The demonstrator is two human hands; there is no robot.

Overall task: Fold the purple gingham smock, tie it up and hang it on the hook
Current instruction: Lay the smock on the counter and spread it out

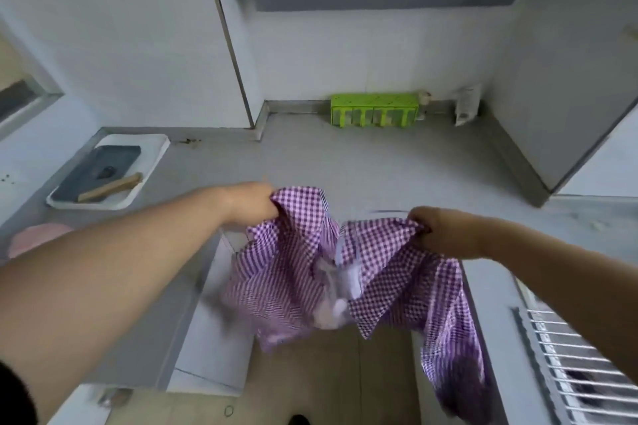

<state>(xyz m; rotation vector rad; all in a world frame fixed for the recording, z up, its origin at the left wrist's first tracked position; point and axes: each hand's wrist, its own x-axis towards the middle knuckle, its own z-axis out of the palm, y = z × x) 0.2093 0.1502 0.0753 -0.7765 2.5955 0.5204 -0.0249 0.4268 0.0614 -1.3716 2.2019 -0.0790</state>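
Barely started: left hand [253, 202] & right hand [436, 230] are each gripping bunched smock [300, 272] edges, fingers curled in; folding, tying, hanging all remaining.

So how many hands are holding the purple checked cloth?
2. The left hand grips the smock's upper left edge, and the right hand grips its upper right edge. The smock hangs between them.
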